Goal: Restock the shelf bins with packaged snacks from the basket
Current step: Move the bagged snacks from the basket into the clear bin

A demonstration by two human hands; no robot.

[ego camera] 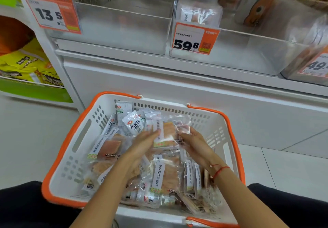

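The left shelf bin point(124, 30) looks bare; the next bin point(221, 50) holds few packs. Both hands, left point(145, 139) and right point(190, 139), pinch one clear snack pack point(168, 131) above the basket point(58, 156), which is heaped with packs, so most restocking remains.

A shop aisle — a snack section under restocking.

Clear shelf bins point(122, 32) are fronted by orange price tags point(194, 39) marked 13.5 and 59.8 — one is headed "RECOMMEND". A white shopping basket point(74, 139) with orange handles is filled with sealed snack packets point(159, 174), and yellow bagged goods point(26, 66) are racked on the neighbouring shelf above a tiled floor point(292, 165).
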